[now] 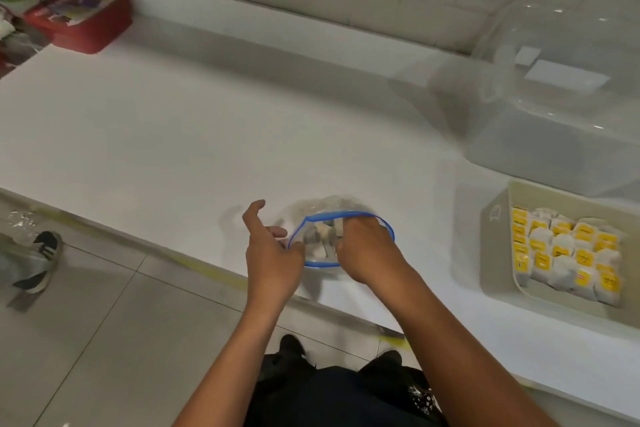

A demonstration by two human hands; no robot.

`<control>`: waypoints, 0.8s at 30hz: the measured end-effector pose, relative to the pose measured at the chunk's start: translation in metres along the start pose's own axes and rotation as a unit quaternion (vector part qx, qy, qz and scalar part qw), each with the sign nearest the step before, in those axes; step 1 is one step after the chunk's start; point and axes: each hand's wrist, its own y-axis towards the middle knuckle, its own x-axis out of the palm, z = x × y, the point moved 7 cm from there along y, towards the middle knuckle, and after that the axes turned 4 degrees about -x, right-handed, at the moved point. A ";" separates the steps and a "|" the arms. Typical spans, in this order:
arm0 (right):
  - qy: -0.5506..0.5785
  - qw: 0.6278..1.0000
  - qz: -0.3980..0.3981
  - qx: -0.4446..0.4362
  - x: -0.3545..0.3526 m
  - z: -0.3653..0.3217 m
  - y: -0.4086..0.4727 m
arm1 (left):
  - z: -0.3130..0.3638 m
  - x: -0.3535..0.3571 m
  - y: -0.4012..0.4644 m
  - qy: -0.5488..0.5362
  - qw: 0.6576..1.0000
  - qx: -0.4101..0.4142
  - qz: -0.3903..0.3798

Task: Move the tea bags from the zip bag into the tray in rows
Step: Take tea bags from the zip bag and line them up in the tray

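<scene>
While my right hand (pixel 363 246) digs in the zip bag (pixel 332 239), the tray (pixel 498 215) waits off to its right.

Largest first: the white table (pixel 173 135) carries everything, and I place the rest from the zip bag near its front edge. Well right of the bag lies the tray, its long axis running away from me, already holding rows of yellow-tagged tea bags (pixel 568 250) with a bare strip at the near end. My left hand (pixel 273 253) pinches the bag's blue rim on the left side, forefinger raised. My right hand is nearer the tray; its fingers are hidden inside the mouth among the loose tea bags (pixel 322 236), so I cannot tell whether they grip one.
</scene>
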 end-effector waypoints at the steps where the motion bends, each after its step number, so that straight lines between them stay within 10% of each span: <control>1: -0.014 1.000 -0.003 0.004 0.004 -0.001 0.003 | -0.002 0.000 0.000 -0.011 1.000 -0.002 -0.002; 14: 0.023 0.995 0.007 -0.101 0.031 -0.013 0.004 | -0.029 0.011 0.006 -0.165 0.978 -0.088 -0.094; 24: 0.135 0.984 0.081 -0.086 0.010 0.002 -0.011 | 0.001 0.010 0.001 0.017 0.991 0.092 -0.095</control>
